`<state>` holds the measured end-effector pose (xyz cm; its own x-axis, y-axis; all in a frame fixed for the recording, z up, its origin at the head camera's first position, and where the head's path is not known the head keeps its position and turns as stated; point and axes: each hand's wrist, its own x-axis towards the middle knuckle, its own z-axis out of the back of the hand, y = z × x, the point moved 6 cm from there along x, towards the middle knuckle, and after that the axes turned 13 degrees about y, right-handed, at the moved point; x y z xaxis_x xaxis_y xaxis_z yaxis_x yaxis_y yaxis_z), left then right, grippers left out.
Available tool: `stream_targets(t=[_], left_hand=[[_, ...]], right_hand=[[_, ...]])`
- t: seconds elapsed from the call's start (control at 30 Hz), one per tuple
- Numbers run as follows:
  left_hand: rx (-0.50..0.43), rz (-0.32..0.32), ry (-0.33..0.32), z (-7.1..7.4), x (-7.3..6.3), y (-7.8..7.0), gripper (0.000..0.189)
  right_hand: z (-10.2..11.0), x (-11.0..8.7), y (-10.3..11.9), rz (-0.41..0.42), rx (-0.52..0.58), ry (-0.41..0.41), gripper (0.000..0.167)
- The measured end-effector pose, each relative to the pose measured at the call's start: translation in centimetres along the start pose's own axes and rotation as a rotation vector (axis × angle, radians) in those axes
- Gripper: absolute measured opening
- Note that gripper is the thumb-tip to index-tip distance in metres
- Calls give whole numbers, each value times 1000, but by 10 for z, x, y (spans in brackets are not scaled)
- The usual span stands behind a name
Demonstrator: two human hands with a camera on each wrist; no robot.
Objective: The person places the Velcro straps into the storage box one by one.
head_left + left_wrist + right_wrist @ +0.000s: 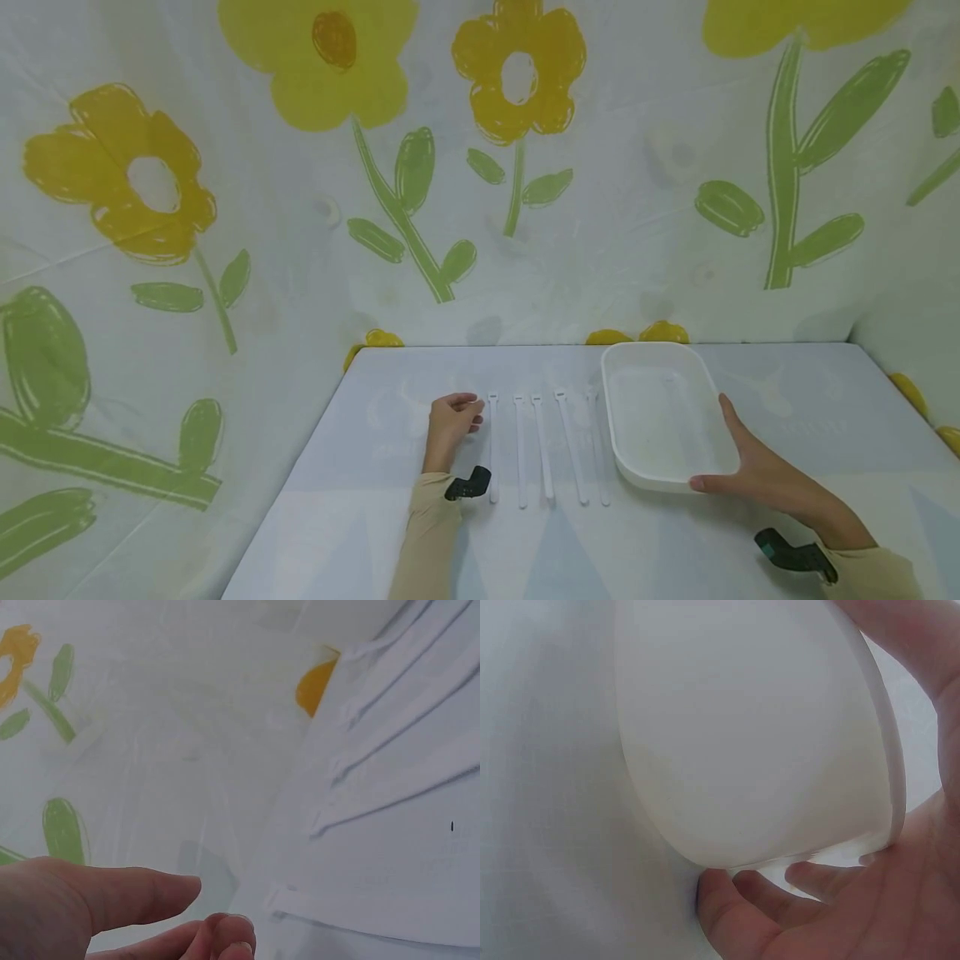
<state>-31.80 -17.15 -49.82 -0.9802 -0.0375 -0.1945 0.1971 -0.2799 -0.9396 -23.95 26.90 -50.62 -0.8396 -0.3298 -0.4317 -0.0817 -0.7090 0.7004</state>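
Several slim white strips with small squared heads, like cable ties, lie in a row on the table, heads toward the far side. My left hand hovers beside the head of the leftmost strip. In the left wrist view the thumb stands apart from loosely bent fingers, with nothing between them. To the right of the row, my right hand grips a white plastic tray with rounded corners by its right side. In the right wrist view its fingers curl against the tray's outer wall.
The pale table carries a light pattern of triangles. A white cloth with yellow flowers hangs behind and along both sides. Black wrist cameras are worn at both sleeves.
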Motion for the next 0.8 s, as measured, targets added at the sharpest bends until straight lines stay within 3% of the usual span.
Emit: stream_targets(t=[0.2, 0.8], left_hand=[[99, -16, 18, -6, 0, 1, 25], [261, -3, 38, -15, -4, 0, 26]], right_hand=[[0, 0, -1, 3, -1, -1, 145], [2, 3, -2, 24, -14, -14, 146]])
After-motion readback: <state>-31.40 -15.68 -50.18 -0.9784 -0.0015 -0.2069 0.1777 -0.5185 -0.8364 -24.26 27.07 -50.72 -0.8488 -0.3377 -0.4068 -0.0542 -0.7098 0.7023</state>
